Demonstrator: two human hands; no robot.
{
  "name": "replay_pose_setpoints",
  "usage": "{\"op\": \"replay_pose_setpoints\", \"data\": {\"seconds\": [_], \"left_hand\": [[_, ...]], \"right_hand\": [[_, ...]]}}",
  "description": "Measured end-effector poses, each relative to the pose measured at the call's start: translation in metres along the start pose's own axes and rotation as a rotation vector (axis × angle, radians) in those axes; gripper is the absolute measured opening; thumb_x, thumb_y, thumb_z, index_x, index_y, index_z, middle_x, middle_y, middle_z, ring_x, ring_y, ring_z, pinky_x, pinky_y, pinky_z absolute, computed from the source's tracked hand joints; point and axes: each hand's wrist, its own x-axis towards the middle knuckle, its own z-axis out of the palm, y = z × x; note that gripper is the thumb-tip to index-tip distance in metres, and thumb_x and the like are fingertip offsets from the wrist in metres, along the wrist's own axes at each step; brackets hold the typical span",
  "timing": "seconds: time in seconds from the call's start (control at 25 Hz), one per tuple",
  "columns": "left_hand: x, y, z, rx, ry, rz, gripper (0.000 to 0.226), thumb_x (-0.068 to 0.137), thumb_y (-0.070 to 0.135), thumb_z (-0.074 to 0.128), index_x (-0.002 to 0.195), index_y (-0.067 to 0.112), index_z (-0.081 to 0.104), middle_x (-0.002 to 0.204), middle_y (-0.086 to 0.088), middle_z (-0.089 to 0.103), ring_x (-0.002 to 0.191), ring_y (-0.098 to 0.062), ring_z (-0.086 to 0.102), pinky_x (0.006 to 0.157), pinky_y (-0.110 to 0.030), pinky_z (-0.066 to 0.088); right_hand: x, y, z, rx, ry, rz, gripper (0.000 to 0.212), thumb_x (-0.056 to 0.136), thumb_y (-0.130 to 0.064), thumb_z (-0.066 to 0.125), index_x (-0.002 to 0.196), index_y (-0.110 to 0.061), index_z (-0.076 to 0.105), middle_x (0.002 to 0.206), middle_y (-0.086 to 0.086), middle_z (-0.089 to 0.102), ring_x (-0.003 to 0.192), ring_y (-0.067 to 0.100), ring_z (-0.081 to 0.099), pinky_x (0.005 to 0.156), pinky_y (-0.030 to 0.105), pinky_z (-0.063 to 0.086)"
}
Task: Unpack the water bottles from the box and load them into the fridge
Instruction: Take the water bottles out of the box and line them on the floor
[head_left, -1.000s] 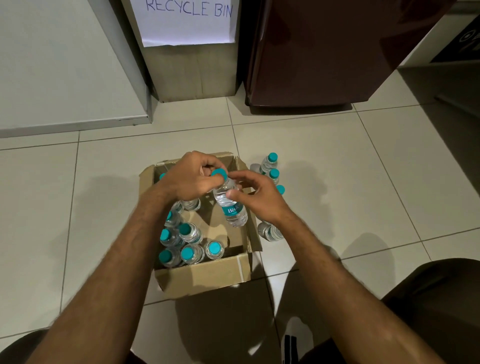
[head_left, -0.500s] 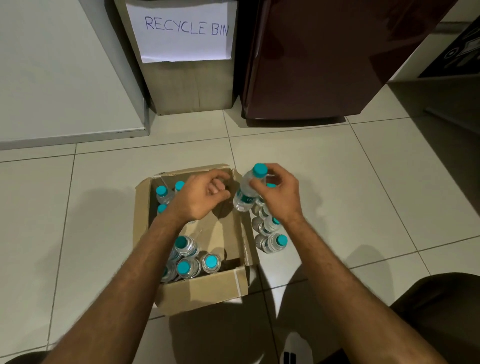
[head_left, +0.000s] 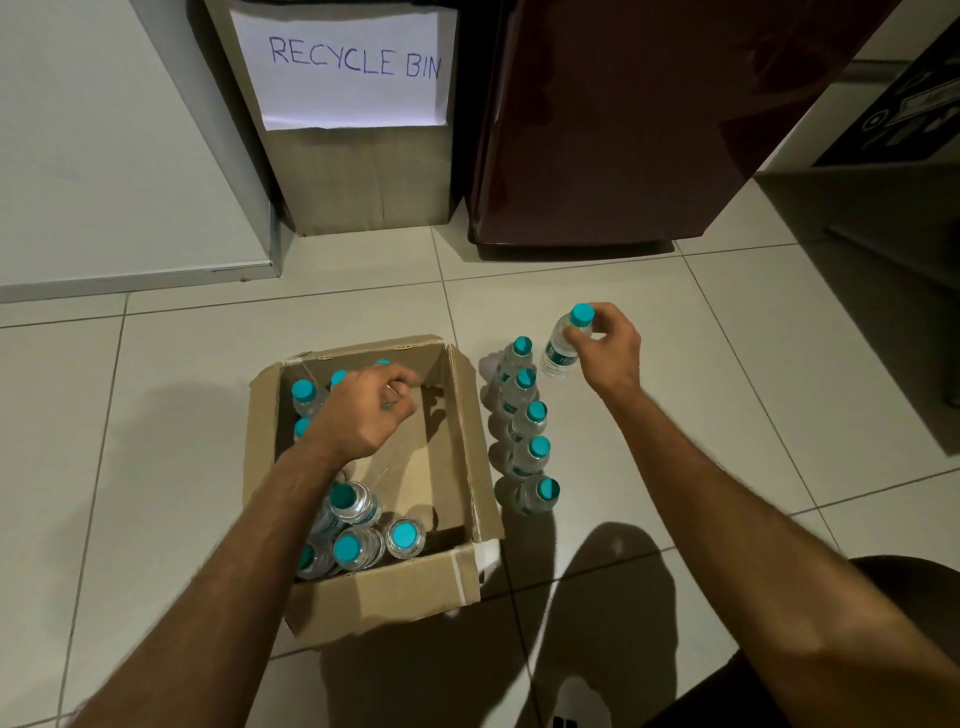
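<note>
The box (head_left: 363, 597) sits on the floor (head_left: 727, 389) with bottles standing inside along its 9 and 6 o'clock sides. A row of bottles (head_left: 524, 431) stands just beside it at 3 o'clock. The recycle bin (head_left: 358, 176) lies at 12 o'clock, the fridge (head_left: 623, 130) at 1 o'clock.

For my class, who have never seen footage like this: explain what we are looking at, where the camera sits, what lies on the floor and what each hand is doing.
This is one picture from a camera worn on a person's head, looking down at their two bare arms. On the tiled floor sits an open cardboard box that holds water bottles with teal caps. Beside it stands a row of five bottles already taken out. The right hand holds another bottle by its neck, at the far end of that row. The left hand reaches into the box, fingers curled; what it grips is hidden. Behind stand a recycle bin and the dark red fridge.
</note>
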Motion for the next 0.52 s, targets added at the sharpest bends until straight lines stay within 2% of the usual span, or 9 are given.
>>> {"op": "replay_pose_setpoints", "data": {"seconds": [0.16,0.36,0.52], "left_hand": [[-0.005,-0.006,0.004,0.017,-0.031,0.002,0.034,0.093,0.022,0.066,0.126,0.014,0.063,0.11,0.0,0.066,0.101,-0.012,0.061,0.091,-0.041,0.055],[-0.011,-0.009,0.005,0.073,-0.036,-0.049,0.036,0.094,0.021,0.066,0.129,0.017,0.061,0.122,0.002,0.063,0.105,-0.009,0.058,0.094,-0.027,0.047],[-0.014,-0.018,0.003,0.108,-0.025,-0.129,0.036,0.092,0.02,0.068,0.128,0.02,0.061,0.122,0.002,0.065,0.103,-0.01,0.06,0.095,-0.028,0.048]], "right_hand": [[0.015,0.037,0.014,-0.085,-0.111,0.086,0.031,0.093,-0.012,0.068,0.121,-0.013,0.056,0.122,0.005,0.061,0.104,0.018,0.06,0.101,0.038,0.052],[0.031,0.054,0.027,-0.169,-0.192,0.102,0.029,0.094,-0.01,0.065,0.121,-0.011,0.055,0.123,0.009,0.06,0.101,0.018,0.057,0.093,0.032,0.051],[0.04,0.06,0.036,-0.205,-0.235,0.107,0.025,0.096,-0.012,0.063,0.12,-0.012,0.056,0.121,0.008,0.061,0.102,0.02,0.058,0.088,0.028,0.048]]}}
